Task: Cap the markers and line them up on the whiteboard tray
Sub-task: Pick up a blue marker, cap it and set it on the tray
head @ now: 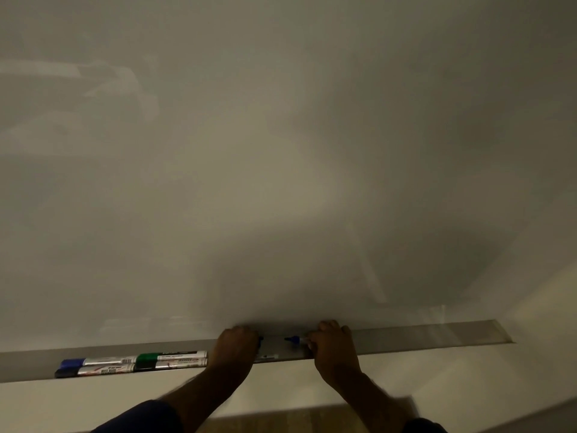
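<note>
Head camera, close, facing whiteboard, angled down onto tray

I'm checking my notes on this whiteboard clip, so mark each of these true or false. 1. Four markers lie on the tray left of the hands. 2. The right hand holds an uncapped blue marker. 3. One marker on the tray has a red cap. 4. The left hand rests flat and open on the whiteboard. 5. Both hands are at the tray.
1. True: four markers lie in two rows on the tray.
2. True: the right hand holds a blue marker with its tip bare.
3. False: the caps are blue, green and black.
4. False: the left hand is curled at the tray, around something dark.
5. True.
</note>
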Action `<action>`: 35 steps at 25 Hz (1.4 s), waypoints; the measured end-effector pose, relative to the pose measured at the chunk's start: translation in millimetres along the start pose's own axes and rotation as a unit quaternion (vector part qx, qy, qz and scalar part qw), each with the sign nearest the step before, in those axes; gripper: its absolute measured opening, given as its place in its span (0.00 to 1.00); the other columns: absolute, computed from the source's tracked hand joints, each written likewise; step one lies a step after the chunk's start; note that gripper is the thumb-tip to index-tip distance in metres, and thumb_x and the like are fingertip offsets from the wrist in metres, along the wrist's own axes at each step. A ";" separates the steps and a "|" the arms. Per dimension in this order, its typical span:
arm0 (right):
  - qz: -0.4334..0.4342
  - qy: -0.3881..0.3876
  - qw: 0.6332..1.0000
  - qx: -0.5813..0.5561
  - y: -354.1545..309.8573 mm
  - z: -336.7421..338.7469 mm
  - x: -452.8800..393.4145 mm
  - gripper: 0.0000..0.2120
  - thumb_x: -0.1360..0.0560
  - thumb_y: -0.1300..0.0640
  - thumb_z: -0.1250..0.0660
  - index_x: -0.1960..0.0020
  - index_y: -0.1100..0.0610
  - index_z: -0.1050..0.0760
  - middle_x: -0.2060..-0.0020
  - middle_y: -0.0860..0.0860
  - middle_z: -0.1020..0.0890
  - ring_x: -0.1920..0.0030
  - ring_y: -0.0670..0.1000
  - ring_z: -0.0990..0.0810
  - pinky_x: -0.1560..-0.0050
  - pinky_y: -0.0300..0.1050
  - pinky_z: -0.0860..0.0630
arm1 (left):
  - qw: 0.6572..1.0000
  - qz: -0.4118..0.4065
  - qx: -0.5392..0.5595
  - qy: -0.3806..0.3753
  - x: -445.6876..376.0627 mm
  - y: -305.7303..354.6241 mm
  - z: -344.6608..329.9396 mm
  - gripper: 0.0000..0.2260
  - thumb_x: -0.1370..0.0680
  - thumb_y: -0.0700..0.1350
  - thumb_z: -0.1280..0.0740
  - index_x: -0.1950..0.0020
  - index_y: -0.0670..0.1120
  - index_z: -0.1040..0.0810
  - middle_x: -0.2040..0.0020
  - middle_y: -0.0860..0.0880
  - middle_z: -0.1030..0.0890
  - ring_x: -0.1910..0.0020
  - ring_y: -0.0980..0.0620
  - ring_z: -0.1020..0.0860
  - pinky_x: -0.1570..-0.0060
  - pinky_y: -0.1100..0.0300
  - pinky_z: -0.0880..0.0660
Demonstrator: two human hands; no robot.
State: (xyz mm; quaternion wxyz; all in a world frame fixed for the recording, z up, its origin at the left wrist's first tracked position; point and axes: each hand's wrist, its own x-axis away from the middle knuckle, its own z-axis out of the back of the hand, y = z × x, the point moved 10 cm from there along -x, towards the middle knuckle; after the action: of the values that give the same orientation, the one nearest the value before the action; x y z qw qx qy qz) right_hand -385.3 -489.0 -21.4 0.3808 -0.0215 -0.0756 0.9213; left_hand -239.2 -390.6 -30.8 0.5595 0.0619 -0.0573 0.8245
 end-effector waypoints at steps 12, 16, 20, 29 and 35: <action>0.037 0.086 0.996 0.008 -22.4 65.6 16.6 0.11 0.21 0.55 0.42 0.42 0.49 0.26 0.48 0.50 0.23 0.45 0.54 0.28 0.46 0.49 0.34 | 0.989 -0.080 0.028 0.120 34.3 -6.6 71.2 0.10 0.31 0.53 0.31 0.66 0.48 0.21 0.69 0.51 0.20 0.71 0.52 0.23 0.69 0.62 0.31; 0.069 0.170 0.982 0.033 -50.0 130.7 25.0 0.06 0.29 0.58 0.29 0.53 0.50 0.22 0.59 0.49 0.22 0.56 0.54 0.24 0.57 0.48 0.29 | 0.961 -0.111 0.124 0.221 63.3 -17.4 140.3 0.07 0.32 0.52 0.31 0.65 0.50 0.23 0.68 0.53 0.22 0.70 0.54 0.26 0.67 0.62 0.32; 0.108 0.249 0.962 -0.013 -70.8 202.5 34.7 0.06 0.25 0.60 0.35 0.50 0.52 0.24 0.55 0.49 0.20 0.52 0.53 0.24 0.54 0.47 0.34 | 0.935 -0.082 0.214 0.270 86.4 -45.5 209.5 0.05 0.31 0.51 0.29 0.59 0.51 0.21 0.63 0.55 0.20 0.66 0.58 0.24 0.65 0.63 0.26; 0.222 0.359 0.904 -0.068 -133.3 351.8 78.9 0.12 0.22 0.56 0.42 0.42 0.55 0.26 0.57 0.51 0.19 0.59 0.52 0.22 0.57 0.48 0.31 | 0.851 -0.154 0.313 0.393 163.4 -82.5 355.7 0.12 0.37 0.41 0.22 0.59 0.55 0.18 0.63 0.62 0.17 0.66 0.62 0.19 0.65 0.75 0.26; 0.303 0.384 0.870 -0.070 -167.4 408.2 104.0 0.14 0.22 0.54 0.42 0.38 0.54 0.26 0.57 0.50 0.20 0.59 0.50 0.24 0.62 0.48 0.25 | 0.820 -0.180 0.305 0.450 199.4 -95.0 412.4 0.14 0.34 0.48 0.25 0.50 0.51 0.17 0.60 0.57 0.17 0.62 0.55 0.19 0.59 0.67 0.23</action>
State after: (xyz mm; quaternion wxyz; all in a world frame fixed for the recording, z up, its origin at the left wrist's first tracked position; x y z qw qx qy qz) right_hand -381.9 -348.9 409.7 0.0798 -0.4221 0.0222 0.9028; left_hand -208.2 -240.7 411.3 0.6143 -0.1395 0.4673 0.6204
